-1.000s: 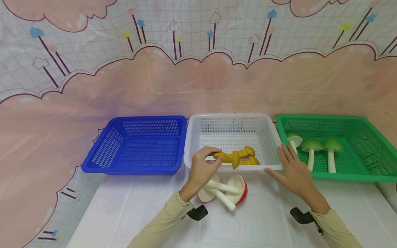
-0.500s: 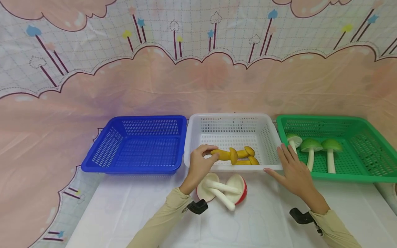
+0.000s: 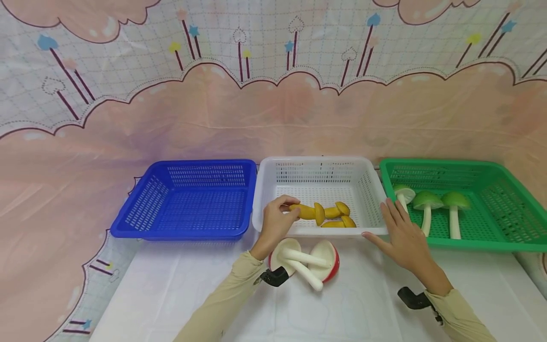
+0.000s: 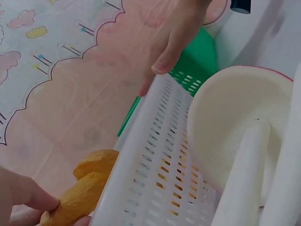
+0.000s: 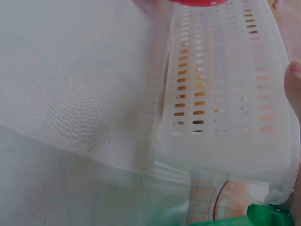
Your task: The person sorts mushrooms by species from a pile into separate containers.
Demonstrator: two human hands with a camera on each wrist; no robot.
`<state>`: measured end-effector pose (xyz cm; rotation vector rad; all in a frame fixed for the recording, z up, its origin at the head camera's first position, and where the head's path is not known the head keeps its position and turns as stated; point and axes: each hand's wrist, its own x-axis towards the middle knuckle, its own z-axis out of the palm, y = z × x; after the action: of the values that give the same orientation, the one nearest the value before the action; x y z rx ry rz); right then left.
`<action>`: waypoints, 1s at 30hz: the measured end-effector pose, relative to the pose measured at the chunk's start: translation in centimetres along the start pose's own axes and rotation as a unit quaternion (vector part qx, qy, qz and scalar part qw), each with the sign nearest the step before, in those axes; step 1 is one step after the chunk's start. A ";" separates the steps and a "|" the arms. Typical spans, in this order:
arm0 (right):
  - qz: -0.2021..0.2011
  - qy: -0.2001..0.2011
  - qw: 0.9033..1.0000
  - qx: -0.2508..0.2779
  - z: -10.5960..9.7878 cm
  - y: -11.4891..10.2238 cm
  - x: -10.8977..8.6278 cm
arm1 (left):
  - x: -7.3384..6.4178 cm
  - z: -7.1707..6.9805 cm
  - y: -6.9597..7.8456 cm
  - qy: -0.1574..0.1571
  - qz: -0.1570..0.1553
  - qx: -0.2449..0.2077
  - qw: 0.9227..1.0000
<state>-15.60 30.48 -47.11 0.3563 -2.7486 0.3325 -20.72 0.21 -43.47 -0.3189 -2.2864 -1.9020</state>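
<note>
Between thumb and fingers my left hand (image 3: 277,221) pinches the stem end of a yellow toy mushroom (image 3: 306,212), its cap pointing right, at the front of the white basket (image 3: 320,232). Two more yellow mushrooms (image 3: 338,222) lie in that basket. With fingers spread straight, my right hand (image 3: 406,240) rests on the white basket's right front corner, beside the green basket. In the left wrist view, the fingers (image 4: 33,193) hold the mushroom (image 4: 77,200) behind the basket wall. The right wrist view shows mostly the basket's outer side (image 5: 216,94) and the edge of a thumb.
Red-capped mushrooms with white stems (image 3: 305,259) lie on the white tablecloth in front of the white basket. To the left stands a blue basket (image 3: 183,232). The green basket (image 3: 491,244) at right holds three green-capped mushrooms (image 3: 455,202). A patterned cloth (image 3: 273,114) hangs behind.
My left hand has moved slightly up and back with the yellow mushroom, which has shifted a little to the left. The right hand stays at the basket corner.
</note>
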 end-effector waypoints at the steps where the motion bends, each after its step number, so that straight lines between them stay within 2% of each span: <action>1: 0.000 0.000 1.000 0.000 0.0 0.0 0.0 | 0.1 0.0 0.1 0.000 -0.003 0.006 1.000; 12: -0.003 0.002 1.000 0.002 -0.2 0.1 0.1 | 1.5 0.0 0.0 -0.012 -0.046 0.073 0.996; 19: -0.004 0.003 1.000 0.005 -0.2 0.0 0.2 | 2.2 0.0 -0.4 -0.042 -0.044 0.129 0.990; 27: -0.004 0.009 1.000 0.003 -0.1 0.0 0.1 | 3.0 0.0 -0.6 -0.061 -0.053 0.161 0.984; 30: -0.003 0.008 1.000 0.003 -0.1 0.0 0.1 | 3.1 0.2 -0.7 -0.066 -0.039 0.190 0.979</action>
<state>-15.64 30.50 -46.98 0.3624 -2.7309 0.3399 -23.90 0.46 -43.36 -0.3176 -2.7183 -1.4656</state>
